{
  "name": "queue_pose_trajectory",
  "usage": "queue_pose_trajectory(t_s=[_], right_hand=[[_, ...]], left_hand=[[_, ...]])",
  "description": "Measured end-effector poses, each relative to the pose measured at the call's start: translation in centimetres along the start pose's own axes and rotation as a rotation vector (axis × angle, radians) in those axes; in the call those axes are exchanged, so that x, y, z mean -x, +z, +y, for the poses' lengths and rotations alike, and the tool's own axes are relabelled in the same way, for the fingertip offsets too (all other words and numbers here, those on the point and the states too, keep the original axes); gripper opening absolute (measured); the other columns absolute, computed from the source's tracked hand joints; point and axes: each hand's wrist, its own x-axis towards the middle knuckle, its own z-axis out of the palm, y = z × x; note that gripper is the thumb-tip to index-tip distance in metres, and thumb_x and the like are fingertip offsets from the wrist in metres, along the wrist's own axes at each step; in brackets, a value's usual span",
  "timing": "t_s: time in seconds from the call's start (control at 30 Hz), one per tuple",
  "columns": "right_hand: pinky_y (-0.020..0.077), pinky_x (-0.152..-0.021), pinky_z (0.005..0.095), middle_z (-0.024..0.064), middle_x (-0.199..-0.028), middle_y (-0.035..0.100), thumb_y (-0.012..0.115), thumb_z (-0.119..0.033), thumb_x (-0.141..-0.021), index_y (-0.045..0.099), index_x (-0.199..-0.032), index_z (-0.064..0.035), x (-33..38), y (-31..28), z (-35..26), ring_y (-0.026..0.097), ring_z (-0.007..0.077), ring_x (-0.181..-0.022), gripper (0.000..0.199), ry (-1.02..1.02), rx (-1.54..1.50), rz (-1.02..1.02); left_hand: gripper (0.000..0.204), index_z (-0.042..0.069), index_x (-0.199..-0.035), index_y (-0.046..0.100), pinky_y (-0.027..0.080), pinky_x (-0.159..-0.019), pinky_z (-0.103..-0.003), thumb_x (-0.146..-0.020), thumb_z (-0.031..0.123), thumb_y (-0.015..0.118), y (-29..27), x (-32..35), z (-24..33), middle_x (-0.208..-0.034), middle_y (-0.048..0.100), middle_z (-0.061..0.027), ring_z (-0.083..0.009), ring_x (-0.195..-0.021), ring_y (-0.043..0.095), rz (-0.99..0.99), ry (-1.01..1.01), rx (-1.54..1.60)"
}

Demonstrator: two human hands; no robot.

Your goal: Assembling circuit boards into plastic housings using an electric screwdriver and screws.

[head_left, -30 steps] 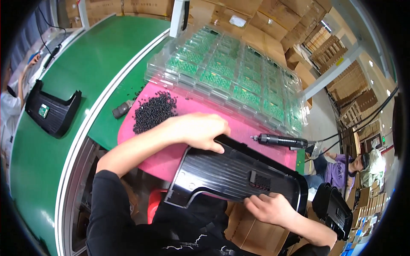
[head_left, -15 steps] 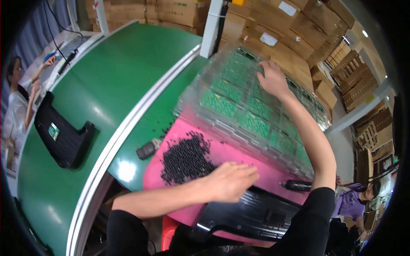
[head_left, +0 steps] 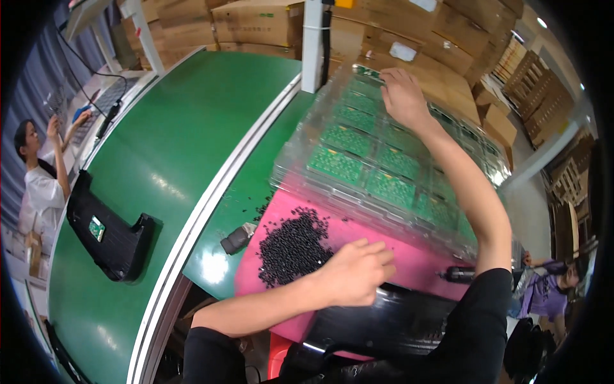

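My right hand (head_left: 406, 97) reaches to the far end of a clear plastic tray (head_left: 332, 196) filled with green circuit boards (head_left: 336, 164). Its thumb and fingers are apart, over the far compartments; the fingertips are partly hidden. My left hand (head_left: 359, 272) is closed, fingers curled, above the pink mat (head_left: 252, 280), between the pile of small black screws (head_left: 291, 249) and a black plastic housing (head_left: 390, 323). Whatever its fingers hold, if anything, is hidden. The housing lies at the mat's near edge, partly beneath my right arm.
A black electric screwdriver (head_left: 457, 275) lies right of the housing. A dark grey block (head_left: 238, 239) is left of the screws. Across a white rail, another black housing (head_left: 109, 233) with a small board lies on the green belt (head_left: 211, 115). Cardboard boxes (head_left: 256, 25) stand behind; co-workers are left and right.
The view has shifted, so the scene sits slightly further right. My left hand's fingers have curled in from a straighter pose. My right hand stays at the tray's far end.
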Motion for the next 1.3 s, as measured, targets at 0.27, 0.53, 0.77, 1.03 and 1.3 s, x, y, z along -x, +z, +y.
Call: queue_pose_trajectory(t_s=[0.27,0.53,0.77,1.03,1.3], right_hand=[[0.0509,-0.082,0.041,0.0111,-0.103,0.066,0.065,0.0,-0.077,0.065,-0.096,-0.0005,15.0,-20.2,-8.2,0.062,0.0306,-0.099,0.019,-0.335,-0.34,-0.017],[0.0534,-0.086,0.0383,0.0148,-0.118,0.064,0.077,0.005,-0.067,0.063,-0.115,-0.0015,25.7,-28.4,-11.7,0.062,0.0325,-0.106,0.05,-0.122,-0.21,0.057],[0.0519,-0.093,0.0368,0.0171,-0.116,0.066,0.081,0.004,-0.064,0.061,-0.122,0.0029,32.8,-28.9,-11.5,0.064,0.0315,-0.107,0.061,0.062,-0.123,0.123],[0.049,-0.096,0.0384,0.0155,-0.119,0.065,0.083,-0.008,-0.068,0.063,-0.12,0.0,40.4,-26.0,-14.8,0.063,0.0304,-0.11,0.056,0.574,-0.557,-0.012],[0.0356,-0.108,0.0425,0.0134,-0.134,0.052,0.078,-0.015,-0.074,0.062,-0.123,-0.0023,42.5,-22.7,-15.2,0.044,0.0336,-0.126,0.053,0.639,-0.629,-0.314]], left_hand=[[0.047,0.002,-0.113,0.063,0.048,-0.086,-0.043,-0.067,0.006,0.076,-4.3,-1.0,2.7,-0.106,0.059,-0.0133,-0.0333,-0.1,0.058,0.747,-0.024,-0.21],[0.028,0.0,-0.112,0.065,0.055,-0.062,-0.03,-0.085,-0.005,0.066,-3.3,-3.0,7.3,-0.088,0.072,-0.0146,-0.0217,-0.069,0.071,0.395,0.02,0.22],[0.031,-0.004,-0.125,0.058,0.05,-0.057,-0.021,-0.094,-0.004,0.058,-2.0,-4.8,9.3,-0.086,0.068,-0.0083,-0.0119,-0.07,0.067,0.085,-0.149,0.553],[0.063,0.006,-0.13,0.06,0.057,-0.065,-0.023,-0.071,0.003,0.082,2.8,-2.7,7.7,-0.111,0.061,-0.0076,-0.0128,-0.087,0.063,-0.206,-0.09,0.539],[0.05,0.002,-0.115,0.062,0.051,-0.067,-0.034,-0.073,0.018,0.082,5.1,-1.2,6.9,-0.102,0.058,-0.0083,-0.0211,-0.074,0.06,-0.428,-0.059,0.248]])
